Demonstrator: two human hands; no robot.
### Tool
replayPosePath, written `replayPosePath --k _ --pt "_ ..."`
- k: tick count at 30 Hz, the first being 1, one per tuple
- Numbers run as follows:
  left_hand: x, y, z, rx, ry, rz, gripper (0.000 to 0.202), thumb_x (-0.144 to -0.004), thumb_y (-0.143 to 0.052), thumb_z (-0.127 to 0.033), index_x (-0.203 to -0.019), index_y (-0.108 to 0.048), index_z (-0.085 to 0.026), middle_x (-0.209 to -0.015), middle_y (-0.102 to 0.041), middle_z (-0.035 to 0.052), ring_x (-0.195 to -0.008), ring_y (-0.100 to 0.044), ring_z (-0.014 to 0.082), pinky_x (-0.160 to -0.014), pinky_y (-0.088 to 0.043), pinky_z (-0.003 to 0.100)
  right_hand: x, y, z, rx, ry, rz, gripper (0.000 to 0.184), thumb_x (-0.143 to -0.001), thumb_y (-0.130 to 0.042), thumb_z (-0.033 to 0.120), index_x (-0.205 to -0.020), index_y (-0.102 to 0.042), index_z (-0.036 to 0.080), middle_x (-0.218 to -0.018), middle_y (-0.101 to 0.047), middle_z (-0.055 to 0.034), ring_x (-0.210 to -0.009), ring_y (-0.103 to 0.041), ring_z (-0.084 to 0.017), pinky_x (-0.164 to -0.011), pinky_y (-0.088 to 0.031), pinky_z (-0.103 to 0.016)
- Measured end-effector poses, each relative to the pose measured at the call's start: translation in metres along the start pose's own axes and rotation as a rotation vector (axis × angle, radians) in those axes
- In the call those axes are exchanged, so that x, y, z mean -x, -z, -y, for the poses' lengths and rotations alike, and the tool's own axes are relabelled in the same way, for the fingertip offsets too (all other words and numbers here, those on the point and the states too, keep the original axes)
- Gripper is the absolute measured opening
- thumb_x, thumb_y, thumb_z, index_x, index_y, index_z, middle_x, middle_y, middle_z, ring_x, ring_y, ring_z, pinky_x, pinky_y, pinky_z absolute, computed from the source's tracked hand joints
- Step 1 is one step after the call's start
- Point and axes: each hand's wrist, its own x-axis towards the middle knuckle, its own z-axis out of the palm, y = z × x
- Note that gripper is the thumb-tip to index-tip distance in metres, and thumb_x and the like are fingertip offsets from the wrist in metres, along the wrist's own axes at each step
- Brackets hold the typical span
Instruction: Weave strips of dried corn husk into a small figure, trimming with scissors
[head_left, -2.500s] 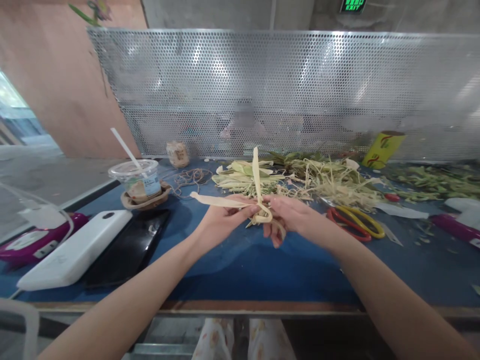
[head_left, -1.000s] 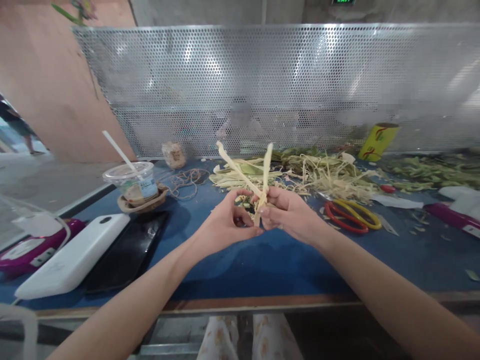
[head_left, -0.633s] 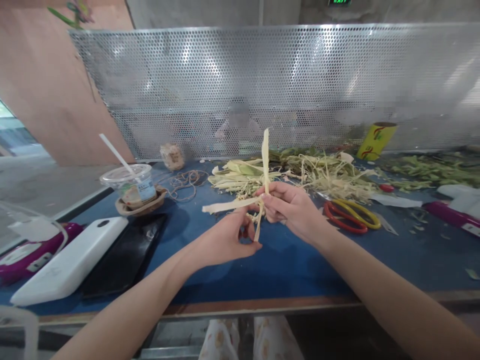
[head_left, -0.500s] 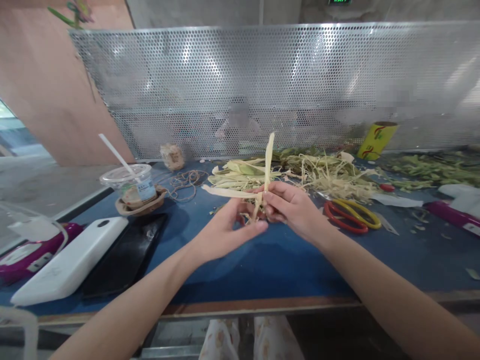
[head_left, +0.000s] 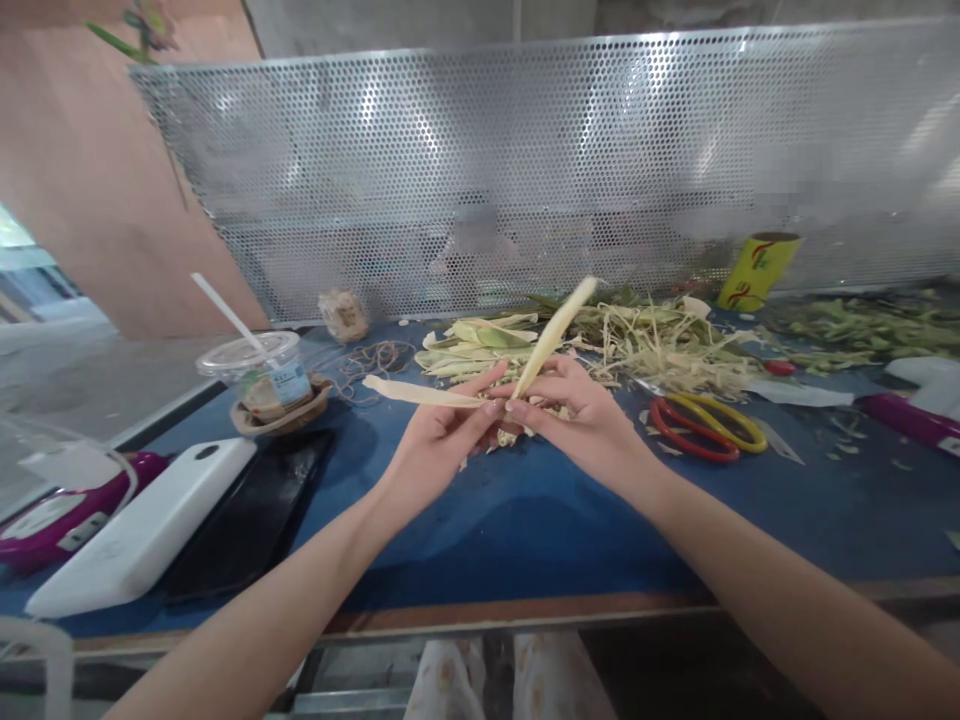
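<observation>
Both hands meet above the blue tabletop point(head_left: 517, 535), pinching pale strips of corn husk. My left hand point(head_left: 442, 430) is closed, thumb and fingers on a flat husk strip point(head_left: 412, 391) that sticks out to the left. In my right hand point(head_left: 570, 405), also closed, another corn husk strip point(head_left: 559, 325) slants up and to the right. The strips come together between the fingertips, where the fingers hide how they join. Just behind the hands lies a pile of corn husks point(head_left: 480, 335), with shredded husk fibres point(head_left: 660, 345) to its right.
Red- and yellow-handled scissors point(head_left: 697, 445) lie right of my hands. On the left are a lidded plastic cup point(head_left: 255, 375), twine point(head_left: 371, 365), a white power bank point(head_left: 142, 525) and a black phone point(head_left: 247, 515). A yellow tube point(head_left: 757, 270) stands before the perforated metal screen point(head_left: 525, 150).
My left hand has closed its fingertips beside the right ones. The upright strip now leans right, and the other strip reaches farther left.
</observation>
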Motion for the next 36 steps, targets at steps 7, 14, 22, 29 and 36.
replayPosePath --k 7,14,22,29,36 --pt "0.006 -0.002 -0.002 0.074 0.072 0.053 0.034 -0.076 -0.057 -0.039 -0.101 -0.062 -0.017 -0.064 -0.065 0.0023 -0.045 -0.046 0.0061 -0.041 -0.033 0.019 -0.001 0.01 0.003 0.148 0.051 -0.278 0.012 -0.063 -0.071 0.033 -0.071 -0.069 0.025 -0.129 -0.035 -0.0029 -0.118 -0.033 -0.029 -0.097 -0.029 -0.046" --pt "0.007 -0.003 -0.006 -0.044 0.185 0.113 0.03 -0.074 -0.057 -0.044 -0.079 -0.058 -0.014 -0.053 -0.059 -0.0007 -0.042 -0.045 0.0053 -0.04 -0.033 0.017 -0.004 0.013 -0.001 -0.054 0.037 -0.094 0.009 -0.068 -0.068 0.031 -0.072 -0.067 0.023 -0.11 -0.052 -0.0041 -0.113 -0.041 -0.023 -0.094 -0.034 -0.04" --pt "0.008 -0.003 -0.005 -0.123 0.113 0.117 0.023 -0.072 -0.061 -0.036 -0.079 -0.063 -0.014 -0.063 -0.06 0.0006 -0.046 -0.045 0.005 -0.041 -0.035 0.017 -0.006 0.014 -0.002 -0.044 -0.014 -0.097 0.018 -0.076 -0.058 0.036 -0.083 -0.059 0.02 -0.084 -0.056 -0.0034 -0.08 -0.052 -0.016 -0.07 -0.041 -0.03" --pt "0.004 0.002 -0.006 -0.189 0.059 0.0 0.027 -0.073 -0.059 -0.038 -0.079 -0.061 -0.011 -0.057 -0.055 -0.0003 -0.04 -0.04 0.0047 -0.037 -0.032 0.019 0.002 0.009 0.005 0.308 0.128 0.185 0.028 -0.072 -0.063 0.032 -0.093 -0.047 0.023 -0.065 -0.056 0.0039 -0.063 -0.053 -0.013 -0.08 -0.031 -0.035" --pt "0.0 0.003 -0.008 -0.18 0.125 -0.028 0.028 -0.073 -0.058 -0.04 -0.077 -0.059 -0.013 -0.058 -0.059 0.0 -0.039 -0.042 0.0047 -0.037 -0.033 0.018 0.0 0.011 -0.001 0.282 0.16 0.216 0.008 -0.084 -0.048 0.029 -0.088 -0.053 0.024 -0.069 -0.064 0.0004 -0.064 -0.056 -0.016 -0.084 -0.029 -0.039"
